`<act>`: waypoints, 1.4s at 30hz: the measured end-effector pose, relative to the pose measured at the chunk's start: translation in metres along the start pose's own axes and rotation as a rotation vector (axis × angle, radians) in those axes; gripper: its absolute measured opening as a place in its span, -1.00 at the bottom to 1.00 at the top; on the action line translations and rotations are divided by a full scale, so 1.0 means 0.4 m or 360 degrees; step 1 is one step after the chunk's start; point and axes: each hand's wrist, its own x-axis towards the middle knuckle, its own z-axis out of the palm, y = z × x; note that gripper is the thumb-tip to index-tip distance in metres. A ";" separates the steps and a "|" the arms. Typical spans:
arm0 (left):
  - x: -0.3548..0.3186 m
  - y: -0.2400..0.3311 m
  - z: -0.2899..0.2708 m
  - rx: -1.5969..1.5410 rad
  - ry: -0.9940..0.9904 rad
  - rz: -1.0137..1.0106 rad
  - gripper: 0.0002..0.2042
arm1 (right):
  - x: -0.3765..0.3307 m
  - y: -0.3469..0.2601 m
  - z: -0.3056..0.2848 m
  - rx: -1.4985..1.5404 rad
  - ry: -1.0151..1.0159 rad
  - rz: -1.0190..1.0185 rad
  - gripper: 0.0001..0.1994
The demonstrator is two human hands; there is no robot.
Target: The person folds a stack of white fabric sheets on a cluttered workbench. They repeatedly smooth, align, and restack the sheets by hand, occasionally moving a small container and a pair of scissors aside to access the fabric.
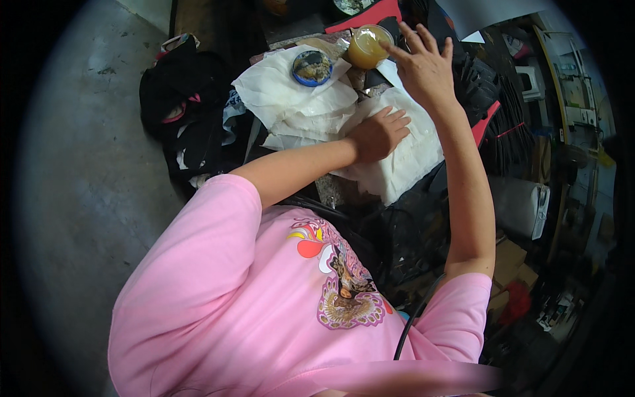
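Observation:
My left hand [380, 135] lies on a white cloth or paper sheet [413, 162], fingers stretched out and a little apart. Raised above the work surface, my right hand [423, 69] has its fingers spread and holds nothing. Its fingertips are nearest to a clear round tub of cloudy yellowish liquid [367, 47]; I cannot tell whether they touch it. To the left, a blue-rimmed round container [312, 68] with a lumpy, dark and pale content stands on another crumpled white sheet [281, 86].
Black fabric with pink details [182, 109] is heaped at the left, beside the grey floor [79, 218]. Bundled black strips [509, 132] hang on the right, near a grey-white box [522, 205]. Cardboard [508, 261] stands lower right. A red piece [364, 16] lies at the back.

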 end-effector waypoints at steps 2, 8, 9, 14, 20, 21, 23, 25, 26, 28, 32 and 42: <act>0.003 -0.003 -0.002 0.0069 -0.0029 0.0028 -0.69 | -0.024 -0.002 -0.007 0.0081 0.0055 -0.0031 -0.61; -0.011 0.000 0.007 0.0061 -0.0096 0.0002 -0.64 | -0.179 0.089 -0.049 0.0849 0.0450 -0.0073 -0.67; -0.013 0.005 0.011 0.0043 -0.0119 -0.0029 -0.65 | -0.244 0.082 -0.053 0.0997 0.0378 0.0091 -0.64; -0.009 -0.001 0.025 0.0075 -0.0077 -0.0051 -0.68 | -0.457 0.009 0.009 0.1314 -0.0278 0.0464 -0.58; -0.010 -0.003 0.031 0.0022 -0.0004 -0.0016 -0.64 | -0.574 -0.097 0.067 0.0841 -0.0546 0.0096 -0.52; -0.010 -0.003 0.031 0.0012 -0.0032 -0.0025 -0.64 | -0.580 -0.111 0.071 0.0923 -0.0669 0.0139 -0.49; -0.010 -0.003 0.031 0.0017 -0.0015 -0.0015 -0.64 | -0.595 -0.105 0.067 0.0982 -0.0612 0.0020 -0.53; -0.009 -0.004 0.029 0.0022 -0.0018 -0.0010 -0.65 | -0.608 -0.078 0.062 0.0987 -0.0562 -0.0091 -0.61; -0.008 -0.004 0.029 0.0024 -0.0016 -0.0006 -0.65 | -0.606 -0.056 0.066 0.1109 -0.0612 -0.0002 -0.62; -0.007 -0.004 0.026 0.0033 -0.0011 -0.0002 -0.66 | -0.589 -0.003 0.083 0.1377 -0.0496 0.0082 -0.64; -0.005 -0.001 0.021 0.0026 -0.0023 -0.0022 -0.69 | -0.560 -0.010 0.122 0.0941 -0.0180 0.0384 -0.56; -0.001 0.003 0.011 0.0033 -0.0077 -0.0034 -0.69 | -0.568 0.013 0.115 0.1064 -0.0549 0.0437 -0.58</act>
